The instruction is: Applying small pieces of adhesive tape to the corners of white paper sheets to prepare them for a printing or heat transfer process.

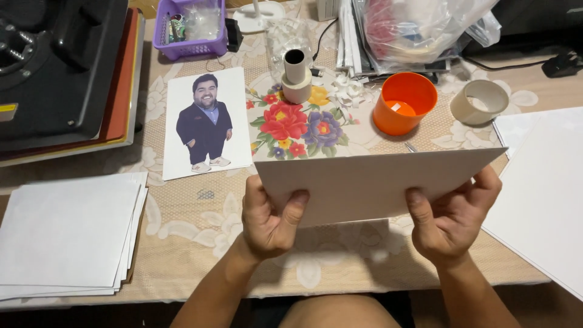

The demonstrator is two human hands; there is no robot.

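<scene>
Both my hands hold a grey-white card sheet (370,182) tilted up above the table. My left hand (270,222) grips its lower left corner with the thumb on the front face. My right hand (452,218) grips its lower right edge. Just behind the sheet lies a print of bright flowers (297,124), partly hidden by it. Left of that lies a printed cut-out picture of a person in a dark suit (206,121) on white paper.
A stack of white sheets (67,234) lies at the left and a large white sheet (546,200) at the right. An orange cup (404,103), tape rolls (480,100), a cardboard tube (296,73), a purple basket (189,27) and a black press machine (57,67) stand behind.
</scene>
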